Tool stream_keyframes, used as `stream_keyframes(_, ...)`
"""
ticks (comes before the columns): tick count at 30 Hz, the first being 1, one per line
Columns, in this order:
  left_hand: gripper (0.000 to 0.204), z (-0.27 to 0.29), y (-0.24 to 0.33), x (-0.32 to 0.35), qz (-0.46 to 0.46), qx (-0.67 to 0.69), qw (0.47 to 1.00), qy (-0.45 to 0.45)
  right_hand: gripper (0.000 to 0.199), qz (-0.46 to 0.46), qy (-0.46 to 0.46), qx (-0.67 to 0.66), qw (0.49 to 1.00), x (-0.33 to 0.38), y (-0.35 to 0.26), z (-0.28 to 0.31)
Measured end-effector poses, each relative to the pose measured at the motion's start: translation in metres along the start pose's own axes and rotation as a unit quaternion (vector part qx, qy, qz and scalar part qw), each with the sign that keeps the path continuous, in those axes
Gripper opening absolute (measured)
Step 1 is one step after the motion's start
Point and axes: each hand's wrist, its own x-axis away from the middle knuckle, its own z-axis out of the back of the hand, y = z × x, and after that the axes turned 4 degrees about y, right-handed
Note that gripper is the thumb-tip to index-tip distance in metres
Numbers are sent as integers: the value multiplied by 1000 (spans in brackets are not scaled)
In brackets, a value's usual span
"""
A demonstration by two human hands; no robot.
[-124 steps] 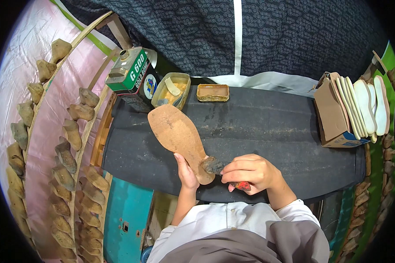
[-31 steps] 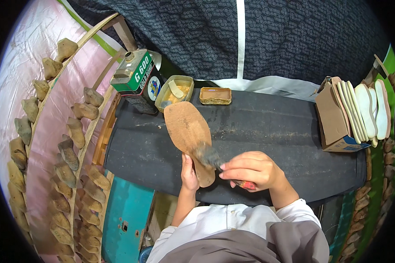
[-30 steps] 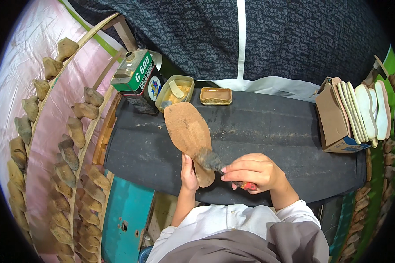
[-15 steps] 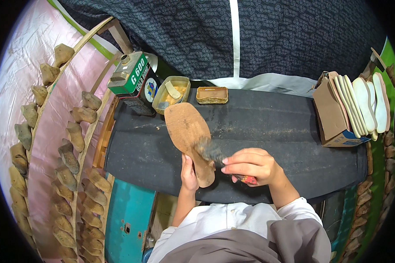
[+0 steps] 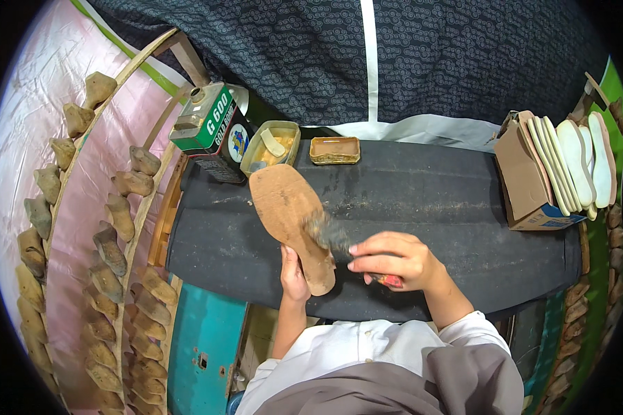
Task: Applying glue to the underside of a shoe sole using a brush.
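My left hand (image 5: 294, 278) grips a brown shoe sole (image 5: 284, 200) near its narrow heel end, thumb on the near face, the other fingers hidden behind. The sole is held up over the black-covered table, its broad toe end pointing away and to the left. In my right hand (image 5: 398, 261) is a worn brush (image 5: 336, 236) with a dark, caked head and a red handle end. Its bristles touch the middle of the sole from the right and are blurred by motion.
Behind the sole stand a green and black metal can (image 5: 211, 131), a tub (image 5: 289, 131) holding a pale spatula, and a small amber tray (image 5: 334, 150). A carton (image 5: 522, 173) of white insoles sits at the right. Wooden shoe lasts (image 5: 107, 245) line racks on the left.
The sole has shifted slightly left and tilted further that way, with my left hand moving along. The brush remains against its middle; my right hand has hardly moved.
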Motion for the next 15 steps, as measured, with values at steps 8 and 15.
stream_keyframes(8, 49, 15, -8, -6, -28, 31, 986, 161, 29, -77, -50, -98, 991, 8, 3, 3)
stream_keyframes(15, 45, 19, -1, -2, 17, 112, 993, 21, 36, -139, 111, 73, 981, -13, 60, 7)
